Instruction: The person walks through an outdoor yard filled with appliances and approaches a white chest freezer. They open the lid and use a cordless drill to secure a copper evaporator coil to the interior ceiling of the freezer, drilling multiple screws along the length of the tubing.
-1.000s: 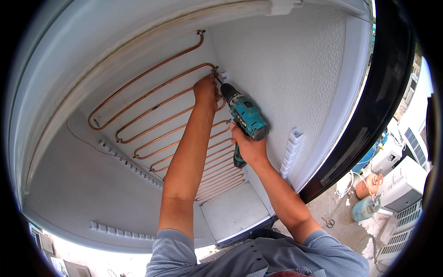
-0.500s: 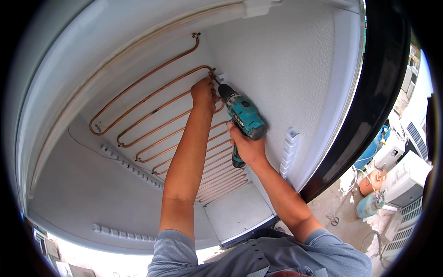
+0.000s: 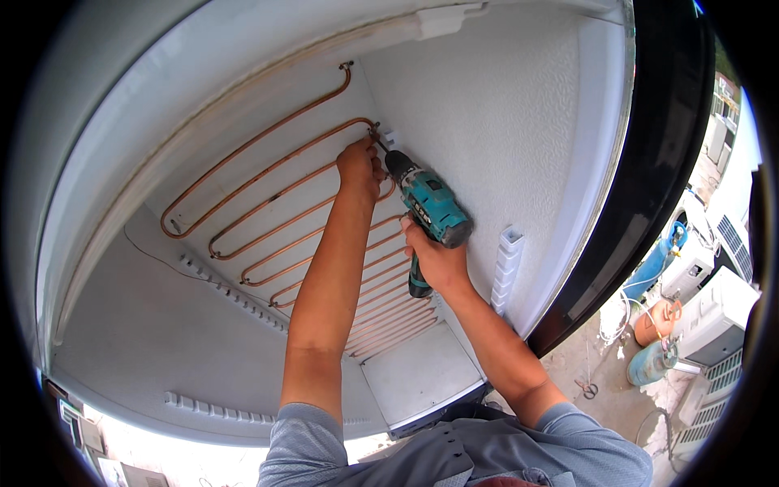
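Note:
Inside a white refrigerator-like cabinet, a teal and black cordless drill [image 3: 434,207] is held by its grip in my right hand [image 3: 440,261]. Its thin bit [image 3: 380,144] points up and left at a bend of the copper tubing [image 3: 276,166] on the back wall. Beside the bit, my left hand [image 3: 359,169] is closed with its fingertips pinched together near that bend. Whatever those fingers hold is too small and hidden to name. Small dark fasteners show at the tubing's bends.
White notched shelf strips [image 3: 507,272] line the cabinet's side walls. A thin wire [image 3: 154,257] runs along the left wall. The black outer edge [image 3: 633,178] stands at right. Outside lie gas cylinders [image 3: 652,363], scissors [image 3: 586,390] and white air-conditioner units [image 3: 718,316].
The view has shifted very slightly. Both hands and the drill keep nearly the same place at the tubing bend.

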`<state>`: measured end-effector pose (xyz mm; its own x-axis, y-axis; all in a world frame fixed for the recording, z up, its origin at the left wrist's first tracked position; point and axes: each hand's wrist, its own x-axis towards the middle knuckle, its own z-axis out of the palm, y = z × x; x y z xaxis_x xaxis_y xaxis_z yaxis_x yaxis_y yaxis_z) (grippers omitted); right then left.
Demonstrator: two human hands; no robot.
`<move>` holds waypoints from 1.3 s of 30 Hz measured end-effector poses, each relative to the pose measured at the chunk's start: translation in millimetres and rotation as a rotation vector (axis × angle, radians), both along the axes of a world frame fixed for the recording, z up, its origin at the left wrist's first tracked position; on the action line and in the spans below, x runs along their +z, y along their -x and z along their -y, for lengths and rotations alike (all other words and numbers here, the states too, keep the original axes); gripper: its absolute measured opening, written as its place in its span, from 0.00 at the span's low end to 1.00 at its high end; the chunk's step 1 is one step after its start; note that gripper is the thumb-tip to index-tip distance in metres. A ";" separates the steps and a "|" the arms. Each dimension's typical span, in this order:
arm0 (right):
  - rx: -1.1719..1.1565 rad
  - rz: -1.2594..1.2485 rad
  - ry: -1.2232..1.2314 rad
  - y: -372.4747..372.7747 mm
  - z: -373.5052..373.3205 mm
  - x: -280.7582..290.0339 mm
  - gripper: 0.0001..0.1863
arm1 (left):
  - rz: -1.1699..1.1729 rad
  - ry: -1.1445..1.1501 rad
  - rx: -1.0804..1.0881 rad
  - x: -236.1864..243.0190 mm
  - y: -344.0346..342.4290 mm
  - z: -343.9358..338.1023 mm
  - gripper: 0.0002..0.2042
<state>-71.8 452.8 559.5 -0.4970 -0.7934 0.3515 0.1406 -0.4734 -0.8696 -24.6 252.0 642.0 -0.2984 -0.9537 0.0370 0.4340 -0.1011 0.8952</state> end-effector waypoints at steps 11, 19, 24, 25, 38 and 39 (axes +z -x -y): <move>-0.020 -0.007 -0.015 -0.1 3.3 1.4 0.07 | -0.015 -0.015 -0.006 3.2 2.4 0.6 0.08; -0.038 0.014 -0.003 0.4 5.9 -0.1 0.10 | 0.008 -0.034 0.037 7.5 5.7 -8.3 0.07; -0.025 -0.043 -0.051 0.2 0.9 6.0 0.07 | 0.017 -0.028 0.023 6.1 4.0 -1.7 0.07; -0.025 -0.034 -0.037 0.3 1.1 6.3 0.08 | 0.019 -0.036 0.021 6.0 3.9 -0.7 0.07; -0.135 -0.177 -0.147 -2.6 -5.0 21.1 0.15 | 0.064 -0.051 -0.012 4.7 4.1 16.3 0.09; -0.134 -0.207 -0.198 -3.7 -11.3 27.7 0.16 | 0.087 -0.044 -0.005 4.1 4.1 19.2 0.09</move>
<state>-68.1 464.1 587.2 -0.5356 -0.7888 0.3016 -0.1014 -0.2944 -0.9503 -28.8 232.8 646.1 -0.3030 -0.9525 -0.0313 0.3545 -0.1431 0.9241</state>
